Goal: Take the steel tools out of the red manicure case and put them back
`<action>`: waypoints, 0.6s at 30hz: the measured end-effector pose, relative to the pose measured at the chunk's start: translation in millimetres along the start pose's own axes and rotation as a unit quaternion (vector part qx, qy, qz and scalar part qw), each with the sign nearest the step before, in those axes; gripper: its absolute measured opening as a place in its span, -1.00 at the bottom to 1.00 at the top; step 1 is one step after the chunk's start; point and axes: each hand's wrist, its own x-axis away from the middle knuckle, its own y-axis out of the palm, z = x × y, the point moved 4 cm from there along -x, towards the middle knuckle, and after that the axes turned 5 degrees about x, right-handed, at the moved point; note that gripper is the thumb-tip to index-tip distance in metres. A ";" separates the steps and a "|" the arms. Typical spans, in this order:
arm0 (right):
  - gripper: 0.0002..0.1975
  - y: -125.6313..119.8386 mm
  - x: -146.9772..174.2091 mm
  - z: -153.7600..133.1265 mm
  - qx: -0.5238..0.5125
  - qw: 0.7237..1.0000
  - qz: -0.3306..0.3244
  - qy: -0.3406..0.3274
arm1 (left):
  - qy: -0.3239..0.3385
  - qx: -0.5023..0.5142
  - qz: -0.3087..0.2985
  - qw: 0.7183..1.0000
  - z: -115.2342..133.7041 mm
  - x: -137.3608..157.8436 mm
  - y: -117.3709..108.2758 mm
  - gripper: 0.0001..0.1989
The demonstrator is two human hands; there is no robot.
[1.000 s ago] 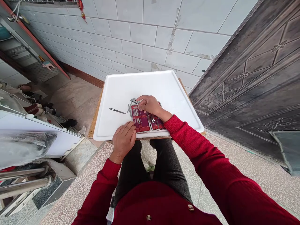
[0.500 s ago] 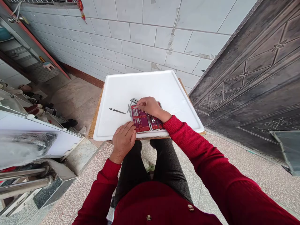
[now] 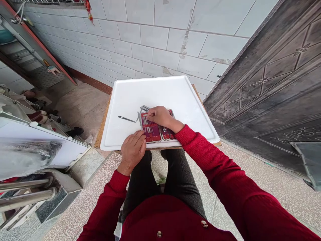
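An open manicure case [image 3: 153,136] with a dark red lining lies on a white foam lid [image 3: 160,90]. Slim metal tools [image 3: 147,129] sit under a strap in its left half; a nail clipper [image 3: 165,129] is in the right half. My right hand [image 3: 162,117] is over the upper part of the case, thumb and fingers pinched on a slim metal tool whose end is mostly hidden. My left hand [image 3: 134,147] holds the case's lower left edge. Left of the case lies a dark, slotted metal tool [image 3: 126,118]. Small metal pieces [image 3: 144,108] lie behind it.
The lid rests on a wooden board [image 3: 99,137] close to my legs. A tiled wall [image 3: 140,50] stands behind, and a dark metal door [image 3: 271,77] is on the right. On the left are a shoe rack [image 3: 37,117] and metal rails [image 3: 27,192].
My right hand has shifted very slightly over the case, keeping its pinch. The left hand stays at the case edge. The whole view has tilted a little.
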 end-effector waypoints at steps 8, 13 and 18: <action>-0.79 -1.1 -2.8 7.9 -0.033 0.998 0.052 -0.003 | 0.004 0.000 0.004 1.000 -0.3 0.9 0.1 -0.80; -0.80 -2.9 -2.4 9.1 -0.030 0.998 0.055 0.014 | 0.008 0.001 0.006 1.000 -0.7 1.7 0.1 -0.80; -0.82 -6.6 -10.3 -3.4 0.061 0.998 0.021 -0.012 | 0.011 0.008 0.013 1.000 -1.9 3.7 1.2 -0.79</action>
